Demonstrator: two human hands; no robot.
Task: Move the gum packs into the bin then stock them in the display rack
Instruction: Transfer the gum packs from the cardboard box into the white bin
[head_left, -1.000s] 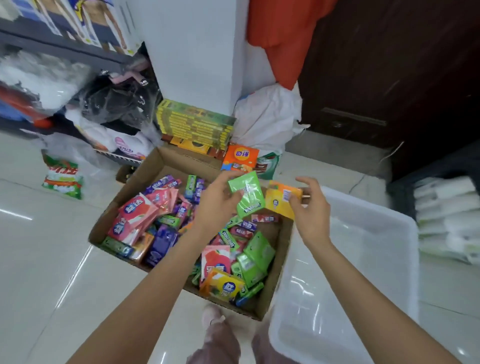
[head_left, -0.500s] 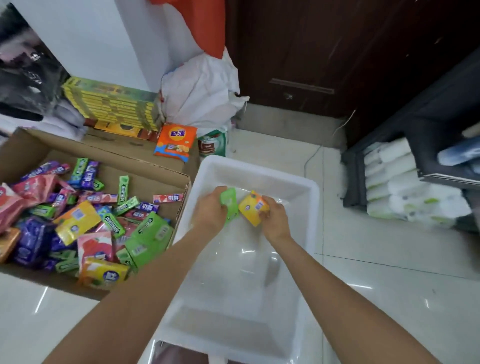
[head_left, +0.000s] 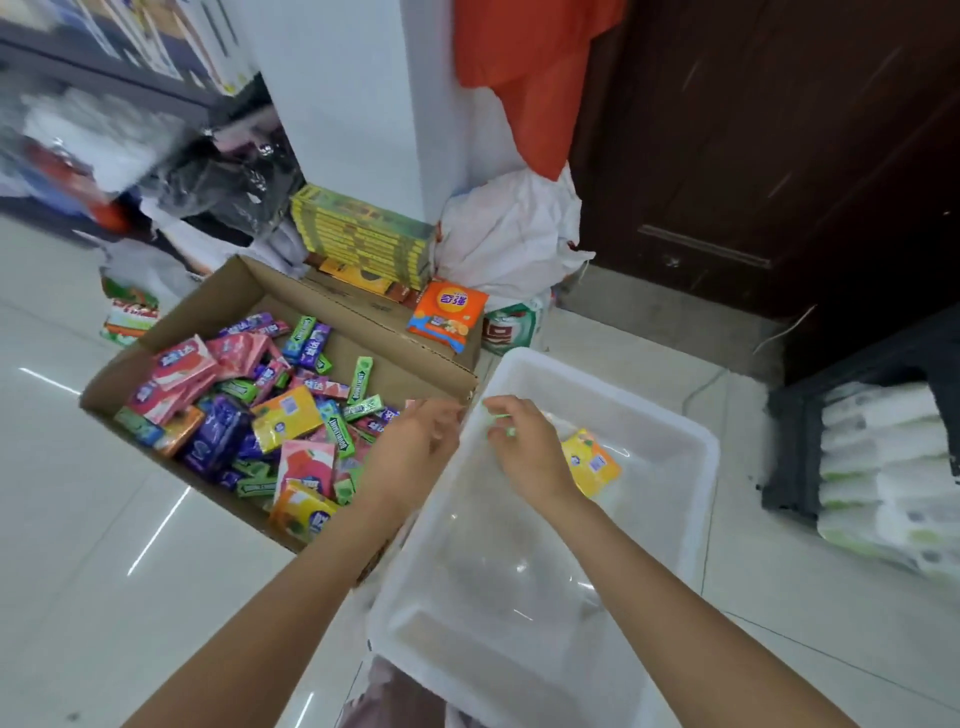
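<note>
A cardboard box (head_left: 332, 304) on the floor holds several colourful gum packs (head_left: 285, 418). To its right stands a translucent white plastic bin (head_left: 691, 441). A yellow gum pack (head_left: 592, 462) lies on the bin's floor near the far end. My left hand (head_left: 421, 441) hovers over the box's right edge, fingers loose and empty. Just inside the bin's left wall, my right hand (head_left: 527, 449) has its fingers apart. Only slivers of a green gum pack (head_left: 510, 431) show past those fingers; the rest is hidden beneath the hand.
Behind the box sit a stack of green-yellow cartons (head_left: 363, 234), an orange packet (head_left: 448, 314) and a white bag (head_left: 509, 234). A dark door (head_left: 753, 156) fills the back right. At the right, a dark rack (head_left: 795, 452) holds white rolls (head_left: 883, 467). Glossy tile floor lies all around.
Both hands carried a green and a yellow pack from the box to the bin. The yellow pack has been let go in the bin, and my left hand has swung back to the box.
</note>
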